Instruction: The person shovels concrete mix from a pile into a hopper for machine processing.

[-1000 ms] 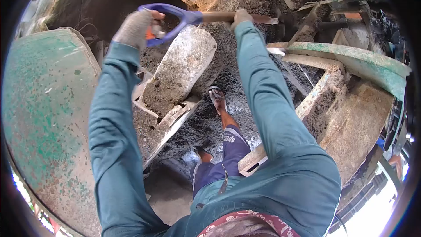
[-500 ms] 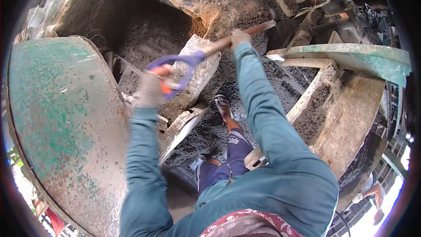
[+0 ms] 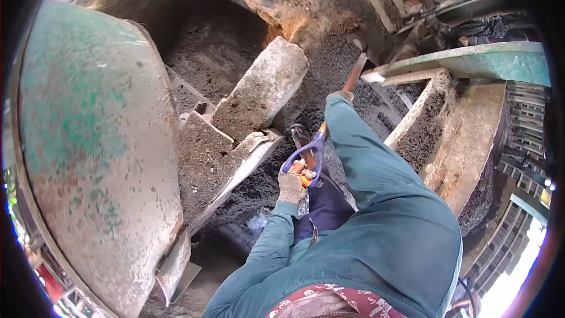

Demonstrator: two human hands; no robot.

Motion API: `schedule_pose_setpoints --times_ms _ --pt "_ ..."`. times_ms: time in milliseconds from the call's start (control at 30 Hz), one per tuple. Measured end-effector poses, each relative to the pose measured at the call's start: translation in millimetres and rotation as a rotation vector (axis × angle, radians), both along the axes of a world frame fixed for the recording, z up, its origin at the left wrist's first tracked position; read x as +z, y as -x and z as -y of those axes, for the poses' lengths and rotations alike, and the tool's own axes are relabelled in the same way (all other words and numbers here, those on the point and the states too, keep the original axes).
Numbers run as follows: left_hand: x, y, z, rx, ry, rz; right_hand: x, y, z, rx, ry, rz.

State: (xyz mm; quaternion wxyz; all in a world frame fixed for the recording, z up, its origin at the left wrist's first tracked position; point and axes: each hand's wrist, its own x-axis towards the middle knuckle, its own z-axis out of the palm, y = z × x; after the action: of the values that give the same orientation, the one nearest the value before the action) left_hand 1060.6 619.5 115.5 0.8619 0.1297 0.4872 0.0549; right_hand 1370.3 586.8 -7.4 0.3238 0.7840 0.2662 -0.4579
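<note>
looks like a two-handed shovel stroke in hand: left hand (image 3: 291,185) wrapped round the purple loop handle (image 3: 318,146), right hand (image 3: 341,96) curled on the wooden-looking shaft, shovel (image 3: 355,75) slanting out over dark, crumbly grit (image 3: 331,59). i'd guess the next move calls for firm grips. chalky, rough slab (image 3: 271,76) beside, curved panel (image 3: 100,141) flaking green.

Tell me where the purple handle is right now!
In the head view, the purple handle is just right of the middle, held by the gloved left hand, below the gloved right hand.
</note>
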Motion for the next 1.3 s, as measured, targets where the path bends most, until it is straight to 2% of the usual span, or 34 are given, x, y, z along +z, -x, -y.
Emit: schedule_pose_setpoints --times_ms 67,167,233,267,300,400,433,500,533,633,700,800,900,967,1000,1067,1133,1167,1200,1233,1267,1300 --pt "12.7 -18.4 -17.0 -0.034 -0.086 0.015 11.9 -14.9 -3.8 -0.007 -0.102 0.029" --pt "39.6 -42.3 -49.0 -0.072 -0.075 0.007 24.7 -25.2 -11.8 -0.676 -0.386 0.146" --pt "44.1 -62.7 -77.2 -0.086 -0.153 -0.004 32.4 -45.2 -23.8 -0.962 -0.423 0.236" --pt "41.2 -68.2 -84.2 -0.068 -0.212 -0.026 33.8 -48.2 -34.5 -1.019 -0.363 0.271" --pt "39.0 -64.5 -87.3 -0.069 -0.168 -0.048 34.0 -41.2 -40.9 -1.074 -0.298 0.3" --pt "36.6 -30.2 -85.3 -0.061 -0.202 -0.063 21.0 -9.4 -43.5 -0.446 -0.273 0.138" --pt "19.2 -8.6 -78.8 -0.061 -0.197 -0.153 10.8 3.9 -39.1 -0.244 -0.258 0.089" --pt "11.8 34.7 -57.4 -0.015 -0.144 -0.224 -27.1 42.8 -37.0 -0.069 -0.174 0.038" --pt "4.7 60.9 -49.1 -0.03 -0.091 -0.181 -30.7 61.2 -38.2 0.027 -0.144 0.011" --pt "18.9 114.5 -31.6 0.025 -0.109 -0.216 10.3 113.6 -36.6 0.131 -0.159 -0.037" --pt "33.9 150.3 -25.9 0.049 -0.139 -0.243 39.6 156.4 -32.3 -0.014 -0.206 -0.025" --pt "67.8 219.3 -19.3 0.065 -0.179 -0.244 55.9 249.0 -26.4 -0.624 -0.314 0.093" --pt "95.4 306.7 -0.7 0.055 -0.15 -0.267 40.0 336.4 -6.6 -1.252 -0.41 0.199" --pt "122.3 359.5 16.6 0.046 -0.161 -0.232 19.4 394.6 22.6 -1.709 -0.534 0.055" --pt "131.5 381.8 27.8 0.067 -0.158 -0.213 12.7 420.6 39.2 -1.939 -0.632 -0.146" --pt "136.1 415.8 52.9 0.08 -0.193 -0.11 31.7 461.4 56.4 -2.05 -0.761 -0.011" --pt "126.2 424.0 73.5 0.028 -0.228 -0.145 51.3 456.1 72.0 -1.962 -0.743 0.133" --pt "108.1 416.7 83.6 0.12 -0.187 -0.069 42.0 443.1 76.2 -1.973 -0.968 0.159" --pt "94.0 396.6 88.0 0.097 -0.152 -0.045 41.4 411.8 85.7 -1.949 -1.085 0.009" --pt "84.2 362.7 93.1 0.036 -0.164 -0.01 85.7 375.7 81.5 -1.91 -1.065 0.066" --pt "62.8 328.9 99.0 0.021 -0.114 -0.01 89.7 341.9 81.3 -1.898 -1.206 0.09" --pt "24.6 297.8 102.2 0.012 0.027 0.224 89.8 305.5 80.7 -1.777 -1.327 0.171"
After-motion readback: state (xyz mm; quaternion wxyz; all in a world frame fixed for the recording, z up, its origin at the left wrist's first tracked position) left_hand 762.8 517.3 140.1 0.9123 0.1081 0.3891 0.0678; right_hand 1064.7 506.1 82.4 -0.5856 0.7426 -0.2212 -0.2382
